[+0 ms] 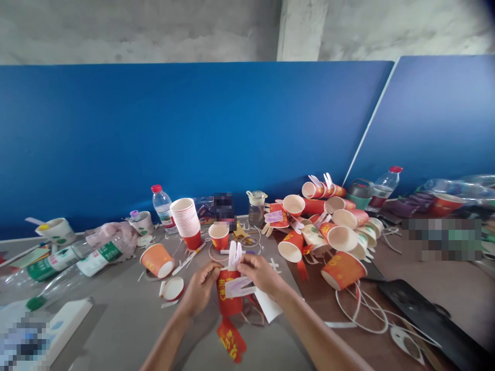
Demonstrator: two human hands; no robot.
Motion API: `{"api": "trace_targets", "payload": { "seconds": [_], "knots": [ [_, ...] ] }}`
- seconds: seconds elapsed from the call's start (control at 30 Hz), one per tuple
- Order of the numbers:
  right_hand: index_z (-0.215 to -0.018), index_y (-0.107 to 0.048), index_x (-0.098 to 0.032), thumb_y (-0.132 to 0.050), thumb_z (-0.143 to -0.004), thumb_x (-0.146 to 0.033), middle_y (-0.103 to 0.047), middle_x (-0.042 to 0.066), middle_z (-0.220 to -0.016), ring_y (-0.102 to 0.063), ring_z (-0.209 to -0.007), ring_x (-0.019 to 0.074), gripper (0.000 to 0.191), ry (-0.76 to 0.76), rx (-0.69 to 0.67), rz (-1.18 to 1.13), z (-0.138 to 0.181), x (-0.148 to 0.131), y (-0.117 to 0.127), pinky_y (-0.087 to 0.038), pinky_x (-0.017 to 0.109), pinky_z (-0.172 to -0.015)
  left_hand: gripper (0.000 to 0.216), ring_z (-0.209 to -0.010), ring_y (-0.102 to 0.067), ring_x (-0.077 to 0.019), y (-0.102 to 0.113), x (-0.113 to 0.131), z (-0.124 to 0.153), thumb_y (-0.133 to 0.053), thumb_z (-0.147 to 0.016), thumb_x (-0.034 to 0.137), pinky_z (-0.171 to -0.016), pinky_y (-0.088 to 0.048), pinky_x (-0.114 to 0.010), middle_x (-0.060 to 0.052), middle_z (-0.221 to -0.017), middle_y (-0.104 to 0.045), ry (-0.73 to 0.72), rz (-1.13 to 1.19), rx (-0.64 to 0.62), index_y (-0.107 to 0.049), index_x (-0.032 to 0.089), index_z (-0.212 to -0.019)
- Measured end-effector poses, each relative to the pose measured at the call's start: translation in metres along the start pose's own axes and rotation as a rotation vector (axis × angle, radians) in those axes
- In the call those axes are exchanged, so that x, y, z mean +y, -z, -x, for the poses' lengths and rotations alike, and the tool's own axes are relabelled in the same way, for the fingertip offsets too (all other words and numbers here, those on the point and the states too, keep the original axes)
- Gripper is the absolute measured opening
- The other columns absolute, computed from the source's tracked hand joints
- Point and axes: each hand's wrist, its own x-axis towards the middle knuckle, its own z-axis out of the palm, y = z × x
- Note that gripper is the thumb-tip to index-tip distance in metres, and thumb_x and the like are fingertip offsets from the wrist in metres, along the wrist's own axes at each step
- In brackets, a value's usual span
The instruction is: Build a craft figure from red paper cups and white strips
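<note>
Both my hands hold a red paper cup just above the table. White paper ear strips stand up from its top and a red strip hangs below it. My left hand grips the cup's left side with curled fingers. My right hand pinches the white strips at the cup's top right. A white paper piece lies under my right wrist.
A stack of red cups, single cups and water bottles stand at the back left. A heap of cut cups lies right, with paper rings and a black device. Blue partitions close the far edge.
</note>
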Motion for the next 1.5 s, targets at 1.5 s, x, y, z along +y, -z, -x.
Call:
{"api": "trace_targets", "payload": {
  "seconds": [1.5],
  "knots": [
    [-0.082,-0.085,-0.022,-0.132,-0.055,-0.063,-0.084,0.001,-0.077,-0.078,-0.073,0.0207,0.067,-0.173,-0.127,-0.522,-0.003,0.017,-0.001,-0.066,0.035,-0.082,0.099,-0.110,-0.086,-0.0404,0.007,0.007,0.007,-0.080,-0.087,0.118,-0.108,-0.069,-0.048,-0.015,-0.103,-0.097,0.067,0.181,-0.135,-0.094,0.021,-0.096]
  ]
}}
